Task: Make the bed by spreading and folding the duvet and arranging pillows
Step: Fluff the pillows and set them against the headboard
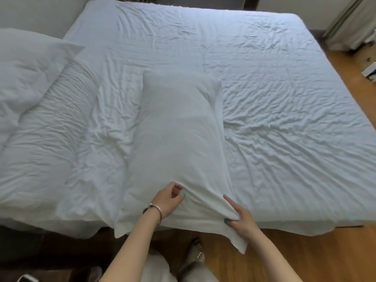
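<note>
right hand [242, 217]: pinches pillowcase hem, fingers curled into gathered fabric, likely to tug it straight
left hand [169, 201]: bracelet at wrist, fingers curled, nipping cloth near the open end
pillow [179, 143]: lies lengthwise on bed [284, 98], near end overhanging the edge
second pillow [26, 72]: far left
duvet: not identified

A bedroom: a wide bed [264, 88] in rumpled white sheets (pillows [26, 64] too), wooden floor [305, 257], curtain [350, 23].
</note>
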The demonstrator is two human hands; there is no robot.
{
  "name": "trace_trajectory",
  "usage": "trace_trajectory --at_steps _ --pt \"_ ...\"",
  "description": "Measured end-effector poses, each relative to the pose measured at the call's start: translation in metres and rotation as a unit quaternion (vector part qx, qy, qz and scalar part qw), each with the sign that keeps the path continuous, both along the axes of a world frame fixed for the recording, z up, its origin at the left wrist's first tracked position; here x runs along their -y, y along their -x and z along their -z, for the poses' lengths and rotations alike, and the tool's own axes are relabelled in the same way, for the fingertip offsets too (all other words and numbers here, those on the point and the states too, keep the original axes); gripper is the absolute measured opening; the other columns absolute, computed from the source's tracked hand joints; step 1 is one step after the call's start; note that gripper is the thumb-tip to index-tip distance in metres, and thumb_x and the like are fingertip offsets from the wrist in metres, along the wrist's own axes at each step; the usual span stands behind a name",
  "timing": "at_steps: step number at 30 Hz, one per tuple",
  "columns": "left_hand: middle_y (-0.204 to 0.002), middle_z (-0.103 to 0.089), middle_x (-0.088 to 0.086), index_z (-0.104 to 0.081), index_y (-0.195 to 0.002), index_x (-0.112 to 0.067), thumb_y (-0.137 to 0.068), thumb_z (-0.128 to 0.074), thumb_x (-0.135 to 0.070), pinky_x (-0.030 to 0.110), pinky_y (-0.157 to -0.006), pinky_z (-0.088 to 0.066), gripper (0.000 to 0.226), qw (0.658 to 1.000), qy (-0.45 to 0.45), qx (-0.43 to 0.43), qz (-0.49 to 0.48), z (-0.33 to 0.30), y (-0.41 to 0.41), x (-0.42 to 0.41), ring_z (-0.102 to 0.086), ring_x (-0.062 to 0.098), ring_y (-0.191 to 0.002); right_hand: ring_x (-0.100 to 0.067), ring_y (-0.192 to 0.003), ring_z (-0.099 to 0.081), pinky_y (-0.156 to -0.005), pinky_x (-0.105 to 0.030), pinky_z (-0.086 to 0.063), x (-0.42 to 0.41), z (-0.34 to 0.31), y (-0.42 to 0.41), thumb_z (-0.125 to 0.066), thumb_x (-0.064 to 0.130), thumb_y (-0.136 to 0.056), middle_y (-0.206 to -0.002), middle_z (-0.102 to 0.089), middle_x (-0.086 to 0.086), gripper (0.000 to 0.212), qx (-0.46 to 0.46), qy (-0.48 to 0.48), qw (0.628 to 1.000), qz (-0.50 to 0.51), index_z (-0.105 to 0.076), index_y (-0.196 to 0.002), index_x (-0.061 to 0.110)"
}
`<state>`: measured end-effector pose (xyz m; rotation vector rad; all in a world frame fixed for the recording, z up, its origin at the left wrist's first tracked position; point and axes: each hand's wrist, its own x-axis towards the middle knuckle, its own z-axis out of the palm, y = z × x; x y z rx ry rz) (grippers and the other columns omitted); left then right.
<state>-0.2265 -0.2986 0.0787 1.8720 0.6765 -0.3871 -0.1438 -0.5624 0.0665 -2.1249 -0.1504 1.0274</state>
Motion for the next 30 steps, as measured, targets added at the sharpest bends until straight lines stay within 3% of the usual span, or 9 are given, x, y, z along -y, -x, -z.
trace_trajectory --at_steps 4,7,9,11,14,18,22,27,30 --pt "-0.088 -0.057 -0.009 -0.051 -0.111 -0.028 -0.091 -0.059 -0.025 0.024 -0.073 -0.042 0.022 0.997 -0.068 -0.032 -0.018 0.002 0.001 -0.015 -0.055 0.011 -0.082 -0.027 -0.114 -0.051 -0.075 -0.02 -0.046 -0.003 0.025 -0.008 -0.051 0.002 -0.087 -0.148 -0.031 -0.005 0.06 -0.002 0.1 0.994 0.042 -0.043 -0.144 0.023" --pt "-0.094 -0.057 -0.004 -0.051 -0.107 -0.034 -0.088 -0.06 -0.03 0.03 -0.08 -0.049 0.022 0.991 -0.117 -0.045 -0.036 0.007 -0.007 -0.039 -0.057 0.015 -0.087 -0.027 -0.133 -0.033 -0.098 -0.035 -0.044 -0.028 0.019 -0.024 -0.054 0.011 -0.09 -0.151 -0.015 -0.005 0.053 0.031 0.1 0.991 0.082 -0.044 -0.141 0.019" --pt "-0.097 -0.052 -0.003 -0.051 -0.107 -0.032 -0.084 -0.064 -0.036 0.034 -0.087 -0.047 0.027 0.984 -0.15 -0.035 -0.089 0.012 -0.02 -0.054 -0.054 0.02 -0.098 -0.026 -0.139 -0.027 -0.102 -0.033 -0.036 -0.048 0.015 -0.038 -0.054 0.012 -0.092 -0.155 -0.011 -0.005 0.054 0.033 0.067 0.993 0.091 -0.038 -0.144 0.016" --pt "-0.105 -0.048 -0.001 -0.05 -0.117 -0.026 -0.082 -0.066 -0.046 0.035 -0.094 -0.042 0.043 0.974 -0.183 -0.036 -0.13 0.015 -0.036 -0.065 -0.048 0.023 -0.11 -0.025 -0.141 -0.026 -0.103 -0.029 -0.034 -0.067 0.011 -0.052 -0.053 0.006 -0.091 -0.156 -0.013 -0.007 0.056 0.029 0.055 0.995 0.083 -0.036 -0.145 0.01" --pt "-0.123 -0.042 0.004 -0.04 -0.13 -0.028 -0.08 -0.061 -0.061 0.037 -0.101 -0.036 0.064 0.966 -0.208 -0.071 -0.138 0.021 -0.053 -0.076 -0.038 0.028 -0.121 -0.027 -0.134 -0.034 -0.104 -0.033 -0.034 -0.096 0.008 -0.069 -0.055 0.006 -0.088 -0.146 -0.034 -0.012 0.053 0.038 0.016 0.994 0.098 -0.042 -0.139 0.005" --pt "-0.13 -0.035 0.001 -0.035 -0.133 -0.04 -0.072 -0.054 -0.077 0.04 -0.102 -0.032 0.073 0.953 -0.242 -0.104 -0.149 0.029 -0.075 -0.092 -0.034 0.027 -0.125 -0.022 -0.144 -0.025 -0.117 -0.046 -0.024 -0.133 0.014 -0.093 -0.067 0.047 -0.084 -0.157 -0.025 -0.002 0.085 0.014 -0.026 0.987 0.157 -0.024 -0.153 0.024" --pt "-0.129 -0.03 -0.002 -0.031 -0.134 -0.047 -0.062 -0.055 -0.084 0.045 -0.104 -0.032 0.085 0.951 -0.237 -0.083 -0.179 0.041 -0.108 -0.118 -0.029 0.026 -0.125 -0.022 -0.144 -0.024 -0.115 -0.054 -0.022 -0.162 0.024 -0.125 -0.06 0.081 -0.05 -0.159 -0.019 0.006 0.12 -0.002 0.013 0.989 0.15 -0.015 -0.152 0.038" --pt "-0.139 -0.017 -0.003 -0.01 -0.14 -0.057 -0.041 -0.05 -0.095 0.049 -0.109 -0.027 0.113 0.973 -0.134 -0.085 -0.168 0.064 -0.146 -0.166 -0.018 0.027 -0.133 -0.024 -0.143 -0.027 -0.117 -0.047 -0.025 -0.192 0.032 -0.174 -0.061 0.092 -0.039 -0.159 -0.018 0.001 0.135 0.003 0.037 0.986 0.162 -0.008 -0.152 0.041" --pt "-0.154 0.004 -0.006 0.004 -0.139 -0.06 -0.036 -0.058 -0.093 0.053 -0.112 -0.02 0.125 0.973 -0.126 -0.104 -0.164 0.073 -0.155 -0.185 -0.005 0.03 -0.142 -0.028 -0.144 -0.022 -0.117 -0.045 -0.024 -0.208 0.033 -0.196 -0.076 0.075 -0.053 -0.161 0.001 -0.003 0.132 -0.013 0.08 0.985 0.156 0.007 -0.151 0.044"
